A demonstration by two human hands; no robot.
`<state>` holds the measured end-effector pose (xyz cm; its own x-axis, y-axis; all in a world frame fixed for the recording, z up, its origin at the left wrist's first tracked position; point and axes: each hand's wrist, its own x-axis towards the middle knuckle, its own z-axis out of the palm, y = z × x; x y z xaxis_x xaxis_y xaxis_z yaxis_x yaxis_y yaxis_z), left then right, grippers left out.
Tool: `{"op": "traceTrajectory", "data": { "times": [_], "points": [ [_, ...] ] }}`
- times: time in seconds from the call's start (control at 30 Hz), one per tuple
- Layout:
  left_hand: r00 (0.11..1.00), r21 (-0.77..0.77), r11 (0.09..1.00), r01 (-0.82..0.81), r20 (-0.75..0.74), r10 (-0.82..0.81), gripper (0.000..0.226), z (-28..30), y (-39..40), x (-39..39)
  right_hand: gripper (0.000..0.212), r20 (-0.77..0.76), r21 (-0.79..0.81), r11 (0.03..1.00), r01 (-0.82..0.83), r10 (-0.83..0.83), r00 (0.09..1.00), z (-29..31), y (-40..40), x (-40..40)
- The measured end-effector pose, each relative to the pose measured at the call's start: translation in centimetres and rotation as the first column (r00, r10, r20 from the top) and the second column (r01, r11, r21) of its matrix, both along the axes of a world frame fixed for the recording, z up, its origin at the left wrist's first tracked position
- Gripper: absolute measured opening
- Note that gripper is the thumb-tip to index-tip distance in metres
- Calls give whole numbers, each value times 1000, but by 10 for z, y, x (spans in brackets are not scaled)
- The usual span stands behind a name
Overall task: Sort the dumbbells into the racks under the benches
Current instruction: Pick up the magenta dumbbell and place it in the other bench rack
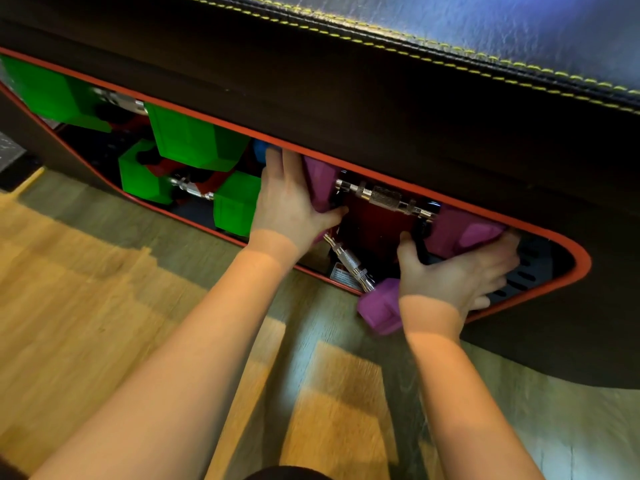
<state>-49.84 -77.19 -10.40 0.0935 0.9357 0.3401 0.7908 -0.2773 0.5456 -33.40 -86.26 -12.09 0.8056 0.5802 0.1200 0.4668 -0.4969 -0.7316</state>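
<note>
Both hands seat the purple hex-headed dumbbell with knurled steel handle [388,197] in the red-rimmed rack [554,233]: left hand [291,202] and right hand [457,271] cup its ends, fingers spread. Next, probably release cleanly.

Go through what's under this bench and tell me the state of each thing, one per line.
Upper purple dumbbell: level in the rack, a hand on each end.
Lower purple dumbbell: tilted, one end poking out of the opening.
Green dumbbells: stowed at the left.
Left hand: gripping the left end.
Right hand: gripping the right end.
</note>
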Motion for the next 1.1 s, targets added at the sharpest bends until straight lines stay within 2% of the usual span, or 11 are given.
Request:
{"op": "traceTrajectory", "data": {
  "times": [0.1,0.2,0.3,0.5,0.7,0.83,0.93,1.1],
  "points": [
    [999,2,1000,28,15,-28,103,3,-1,-2,115,-12,38,999,-13,13,1000,2,-1,-1],
    [998,-23,999,49,49,-48,91,2,1,-4,107,-31,99,995,-8,11,999,2,-2,-3],
    [996,-53,996,65,68,-62,91,0,2,-6,102,-23,116,993,-4,6,1000,1,-2,-4],
    [981,-13,996,93,170,-89,91,-5,4,-8,102,-6,141,990,4,-3,1000,-2,-1,-5],
    [975,12,996,93,200,-94,91,-9,6,-8,105,-31,132,991,6,-2,1000,-6,0,-1],
    [959,11,996,86,271,-86,85,-13,7,-7,109,-91,220,975,6,14,996,-6,-2,-1],
    [917,-41,992,119,387,-94,94,-21,5,-13,113,-146,330,943,-38,91,985,-13,-10,3],
    [902,-93,980,177,414,-124,116,-49,-10,-33,112,-228,394,918,-50,151,962,-40,-36,0]
  ]
}}
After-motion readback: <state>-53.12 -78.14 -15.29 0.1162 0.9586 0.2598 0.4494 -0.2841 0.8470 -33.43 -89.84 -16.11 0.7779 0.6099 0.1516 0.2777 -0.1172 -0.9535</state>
